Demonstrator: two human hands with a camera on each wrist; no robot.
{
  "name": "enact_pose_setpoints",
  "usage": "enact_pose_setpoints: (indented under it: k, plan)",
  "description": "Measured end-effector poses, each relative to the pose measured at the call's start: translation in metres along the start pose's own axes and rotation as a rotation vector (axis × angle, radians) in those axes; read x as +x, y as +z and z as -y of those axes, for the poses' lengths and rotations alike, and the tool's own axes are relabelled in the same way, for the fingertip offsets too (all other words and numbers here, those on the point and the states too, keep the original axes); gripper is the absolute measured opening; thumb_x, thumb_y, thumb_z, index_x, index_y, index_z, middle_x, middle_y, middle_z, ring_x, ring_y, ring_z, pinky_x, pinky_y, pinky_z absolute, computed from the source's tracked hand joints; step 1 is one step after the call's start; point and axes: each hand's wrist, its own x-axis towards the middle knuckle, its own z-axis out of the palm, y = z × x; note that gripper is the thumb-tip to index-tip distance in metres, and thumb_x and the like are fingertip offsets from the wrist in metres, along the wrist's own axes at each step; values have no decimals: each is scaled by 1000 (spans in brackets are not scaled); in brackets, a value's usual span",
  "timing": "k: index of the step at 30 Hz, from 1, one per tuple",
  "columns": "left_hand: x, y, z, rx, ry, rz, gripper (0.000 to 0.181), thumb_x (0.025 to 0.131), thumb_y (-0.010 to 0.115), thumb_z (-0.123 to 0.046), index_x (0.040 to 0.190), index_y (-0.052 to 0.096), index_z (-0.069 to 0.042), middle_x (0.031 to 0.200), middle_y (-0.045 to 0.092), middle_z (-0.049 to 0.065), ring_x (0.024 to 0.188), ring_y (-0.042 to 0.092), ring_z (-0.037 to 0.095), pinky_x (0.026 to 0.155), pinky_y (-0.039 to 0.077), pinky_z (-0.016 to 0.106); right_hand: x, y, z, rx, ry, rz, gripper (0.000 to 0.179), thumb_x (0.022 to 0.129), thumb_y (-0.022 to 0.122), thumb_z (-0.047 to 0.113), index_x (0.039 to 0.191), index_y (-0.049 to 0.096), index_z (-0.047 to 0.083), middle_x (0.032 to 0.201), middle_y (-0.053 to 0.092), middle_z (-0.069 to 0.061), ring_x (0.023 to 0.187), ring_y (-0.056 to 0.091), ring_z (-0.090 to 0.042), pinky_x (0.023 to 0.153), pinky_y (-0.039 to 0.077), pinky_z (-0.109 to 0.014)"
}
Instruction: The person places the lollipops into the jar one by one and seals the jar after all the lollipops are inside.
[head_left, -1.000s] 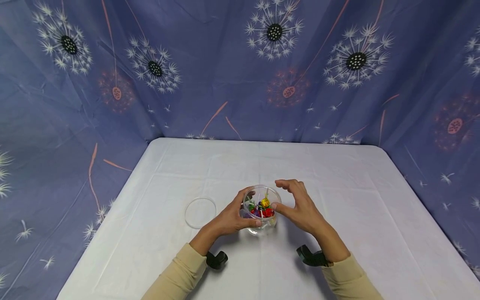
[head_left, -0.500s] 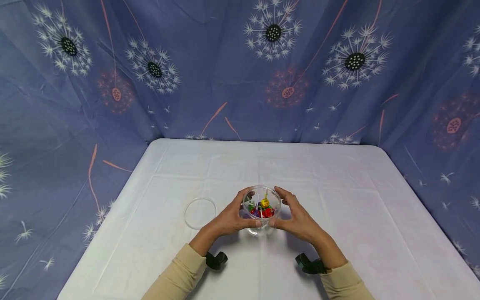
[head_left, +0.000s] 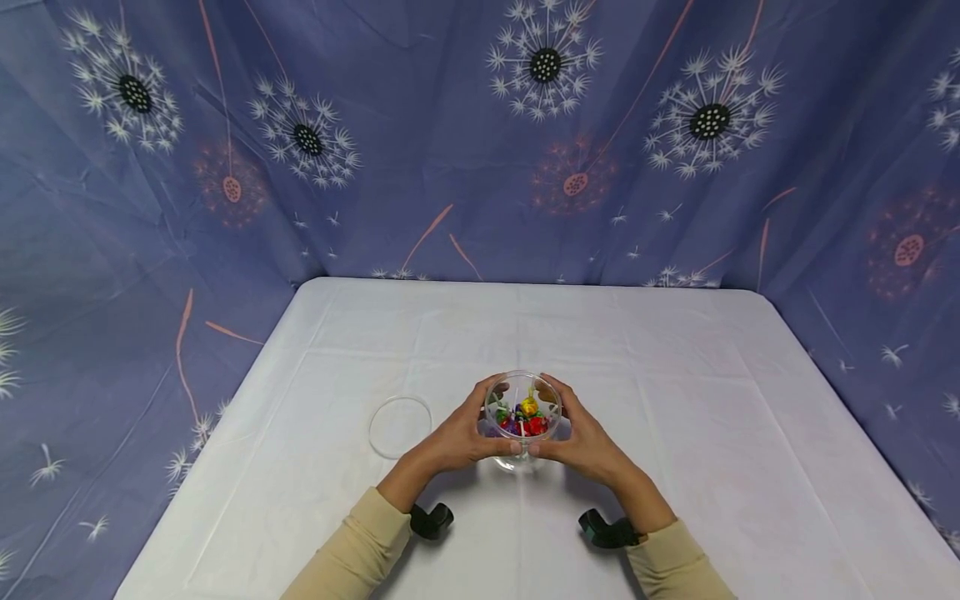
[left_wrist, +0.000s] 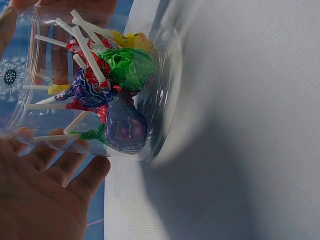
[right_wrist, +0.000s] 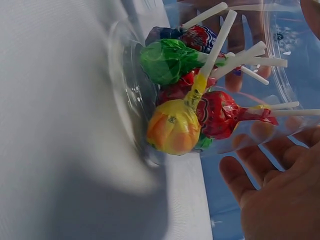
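Observation:
A clear round jar point(head_left: 516, 463) stands upright at the white tabletop, its top uncovered. Inside lie several wrapped lollipops point(head_left: 528, 407), in yellow, red, green and purple wrappers with white sticks. My left hand point(head_left: 455, 435) grips the jar from the left, thumb in front and fingers round the back. From the right, my right hand point(head_left: 588, 437) grips it the same way, and the two thumbs nearly meet at the front. In the left wrist view a green lollipop point(left_wrist: 129, 69) shows through the wall; the right wrist view shows a yellow lollipop point(right_wrist: 173, 127) low in the jar.
To the left of the jar, a thin clear round lid point(head_left: 401, 397) lies flat on the table. The table point(head_left: 675, 400) has a white cloth, with a blue dandelion-print curtain point(head_left: 420, 125) behind and at both sides.
My right hand, spread beside the jar one second ago, has moved left and closed round its right side. The left hand keeps its grip, and the jar has hardly moved.

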Motion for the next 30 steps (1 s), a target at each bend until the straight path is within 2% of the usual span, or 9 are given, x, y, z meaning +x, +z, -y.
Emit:
enact_pose_setpoints:
  k: [4,9,12,19,24,28,30]
  plan:
    - [0,-1,1,6,11,-1,96,75,78,-42,148,17,-29,150,34,9,137,36,28,113,28,51,0,2,0,18,7,-5,93,73,81,33,146,23,34,149,37,-6,131,39,-46,102,33,-65]
    - [-2,-2,1,19,-10,0,98,74,79,-42,148,15,-32,151,33,4,137,35,22,114,27,49,-1,3,0,22,-3,-3,92,73,81,32,146,24,32,147,39,-8,130,39,-46,101,34,-65]
    - [-3,-4,-2,26,-29,2,103,73,79,-43,150,11,-30,153,30,2,140,32,23,114,26,49,-1,4,0,19,-8,-3,91,74,80,33,146,25,30,146,39,-9,130,39,-46,101,34,-66]
    - [-11,-19,-7,54,-1,-28,108,73,79,-41,151,9,-19,155,25,3,143,26,22,116,26,47,-1,3,0,14,-4,-13,91,73,81,31,146,25,31,148,39,-7,130,40,-44,103,31,-65]
    - [-21,-33,-11,110,-52,-71,105,72,80,-40,151,13,-25,155,24,-2,144,25,21,115,27,47,-2,2,-2,15,-4,-19,91,73,81,30,145,25,33,146,40,-6,129,41,-42,103,31,-65]
    - [-30,-45,-9,213,-106,-113,103,70,79,-49,149,15,-33,153,25,-3,142,29,25,111,32,51,-1,1,-3,18,-10,-16,91,73,81,29,145,25,33,146,40,-6,129,42,-42,103,31,-65]
    - [-34,-52,-7,261,-119,-128,103,69,79,-52,148,16,-35,153,25,0,141,31,29,109,34,53,-1,1,-4,18,-16,-16,90,73,81,29,145,26,34,146,40,-6,128,42,-42,103,32,-64]
